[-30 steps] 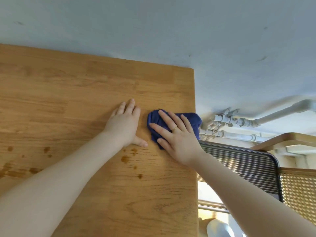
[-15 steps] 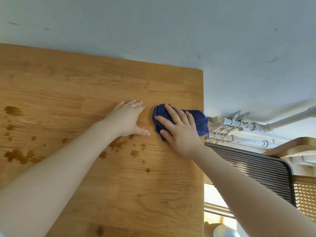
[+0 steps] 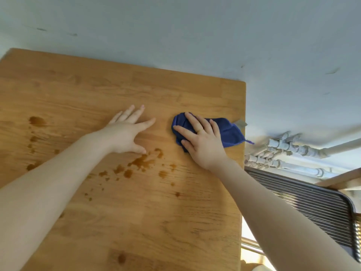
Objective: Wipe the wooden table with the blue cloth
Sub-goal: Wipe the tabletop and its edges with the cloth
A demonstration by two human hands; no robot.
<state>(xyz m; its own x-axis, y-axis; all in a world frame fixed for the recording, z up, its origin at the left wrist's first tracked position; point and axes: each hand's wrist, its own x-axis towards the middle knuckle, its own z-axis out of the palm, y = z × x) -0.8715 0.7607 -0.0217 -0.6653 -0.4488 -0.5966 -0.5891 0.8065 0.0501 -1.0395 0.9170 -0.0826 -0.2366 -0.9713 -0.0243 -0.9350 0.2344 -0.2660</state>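
Observation:
The wooden table fills the lower left of the head view. A dark blue cloth lies bunched near the table's right edge, one corner hanging past it. My right hand presses flat on the cloth's left part, fingers spread. Resting flat on the bare wood to the left of the cloth is my left hand, fingers apart and holding nothing. Brown liquid stains spread just below my left hand, and more stains dot the table's left side.
A pale blue-grey wall runs behind the table. White pipes and a dark ribbed radiator panel sit to the right of the table's edge, with a wooden rail above the panel.
The view has shifted, showing more stains on the left. My left hand has spread its fingers wider and moved left, away from the cloth. My right hand stays pressed on the cloth.

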